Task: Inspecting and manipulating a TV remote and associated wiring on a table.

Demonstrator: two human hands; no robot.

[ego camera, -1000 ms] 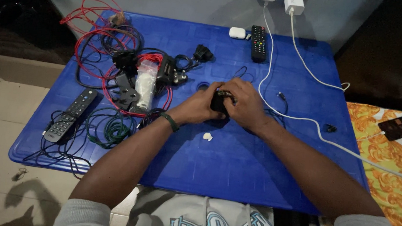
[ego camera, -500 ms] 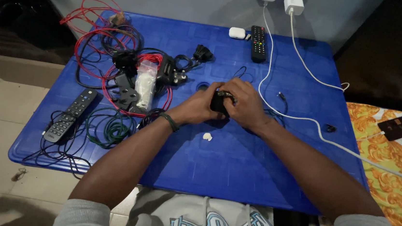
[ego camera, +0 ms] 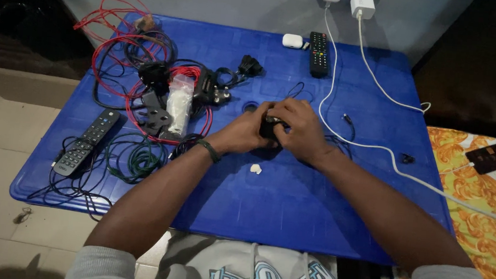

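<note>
Nearest the camera, both forearms reach out over the blue surface (ego camera: 290,203), and just ahead of them a small white scrap (ego camera: 255,169) lies loose. The left hand (ego camera: 242,134) and right hand (ego camera: 299,131) meet at the middle of the surface, each with its grip clamped on a small black device (ego camera: 270,126) pressed between the fingers, most of it hidden. A thin black wire (ego camera: 293,91) loops away from it. If the fingers twist hard, that wire could well snag or pull free, and the white scrap could be brushed off the edge by a wrist. Farther left lie a grey remote (ego camera: 83,142) and tangled red cables (ego camera: 121,44); at the back, a black remote (ego camera: 319,54) and white earbud case (ego camera: 292,40). Against the earlier frames, hands and objects sit unchanged.
</note>
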